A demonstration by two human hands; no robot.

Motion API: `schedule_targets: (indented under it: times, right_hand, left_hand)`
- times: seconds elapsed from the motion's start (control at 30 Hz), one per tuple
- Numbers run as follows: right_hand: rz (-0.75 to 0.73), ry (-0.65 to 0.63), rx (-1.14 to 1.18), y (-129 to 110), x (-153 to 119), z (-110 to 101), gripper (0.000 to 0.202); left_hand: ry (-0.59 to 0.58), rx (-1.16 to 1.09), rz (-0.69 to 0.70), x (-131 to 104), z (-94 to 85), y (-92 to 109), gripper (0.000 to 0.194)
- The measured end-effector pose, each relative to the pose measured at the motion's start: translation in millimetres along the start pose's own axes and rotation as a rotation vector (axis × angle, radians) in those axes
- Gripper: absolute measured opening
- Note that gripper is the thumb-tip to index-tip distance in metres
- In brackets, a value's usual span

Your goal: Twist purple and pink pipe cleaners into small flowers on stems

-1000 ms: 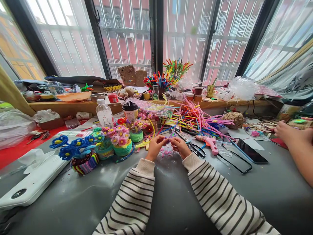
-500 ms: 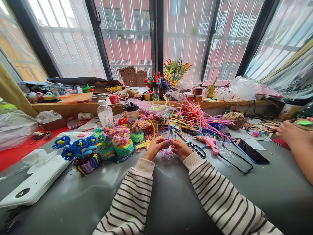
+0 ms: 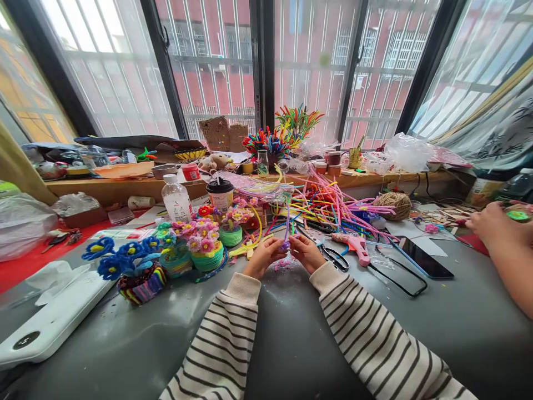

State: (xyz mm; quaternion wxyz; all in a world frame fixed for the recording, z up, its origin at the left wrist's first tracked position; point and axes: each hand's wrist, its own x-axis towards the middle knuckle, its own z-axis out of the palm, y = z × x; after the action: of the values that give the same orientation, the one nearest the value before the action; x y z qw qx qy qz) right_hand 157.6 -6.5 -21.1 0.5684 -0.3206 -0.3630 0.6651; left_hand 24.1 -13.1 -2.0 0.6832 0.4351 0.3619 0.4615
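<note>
Both hands meet over the grey table, pinching a purple pipe cleaner whose free end stands up between them. My left hand has its fingertips closed on a small purple curl at the lower part. Close beside it, my right hand also pinches the purple piece. Pink fluffy bits lie on the table just beneath the hands. To the left are pink pipe-cleaner flowers in a green-wrapped pot. Scissors lie just right of my right hand.
A pink glue gun and a phone lie at the right. Behind the hands spreads a pile of pipe cleaners. Blue flowers, a bottle and a lidded cup stand left. Another person's hand is at the right edge.
The view has shifted slightly, moving the table items a little left in the picture. Both hands still hold the purple piece, and a purple curl shows more clearly between the fingers.
</note>
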Motion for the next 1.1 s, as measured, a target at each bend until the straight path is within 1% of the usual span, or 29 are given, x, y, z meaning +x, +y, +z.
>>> schedule_targets:
  times: [0.07, 0.13, 0.2, 0.27, 0.43, 0.57, 0.67, 0.87, 0.97, 1.03, 1.1]
  right_hand:
    - [-0.024, 0.013, -0.036, 0.1, -0.6, -0.1, 0.024]
    - [-0.043, 0.015, -0.061, -0.6, -1.6, 0.4, 0.023]
    - [-0.057, 0.008, -0.075, -1.7, -2.9, 1.4, 0.022]
    - [-0.071, -0.009, -0.073, -2.7, -3.7, 2.3, 0.022]
    - [-0.138, -0.04, -0.087, -1.1, -1.6, 2.3, 0.026]
    - [-0.246, -0.063, -0.196, 0.5, 0.9, 1.6, 0.026]
    - [-0.332, -0.04, -0.307, -0.2, 0.2, 2.4, 0.023]
    - [-0.442, 0.011, -0.459, 2.0, -2.3, 3.5, 0.02]
    - [-0.561, 0.023, -0.639, 4.2, -3.9, 2.0, 0.015]
    - [-0.667, 0.023, -0.823, 3.9, -5.9, 1.3, 0.01]
    - [-0.783, 0.019, -1.008, 2.4, -8.1, 1.4, 0.012]
  left_hand:
    - [0.013, -0.013, 0.015, -0.3, 0.5, 0.2, 0.025]
    - [0.072, -0.03, 0.03, 0.0, 0.0, 0.3, 0.029]
    - [0.131, -0.047, 0.029, 0.8, -1.4, 0.2, 0.028]
    - [0.155, -0.058, 0.018, 1.6, -2.9, 0.0, 0.026]
    - [0.137, -0.055, -0.029, 1.2, -3.2, 0.5, 0.026]
    - [0.135, -0.023, -0.04, -0.1, -1.7, 0.9, 0.027]
    - [0.142, -0.046, -0.023, -0.3, -2.0, 0.6, 0.026]
    - [0.209, -0.121, -0.01, 0.1, -1.8, 2.0, 0.018]
    - [0.23, -0.116, -0.003, 0.1, -1.4, 2.3, 0.016]
    - [0.237, -0.1, 0.01, 0.3, -1.4, 1.8, 0.017]
    - [0.238, -0.081, 0.029, 0.7, -1.4, 1.1, 0.019]
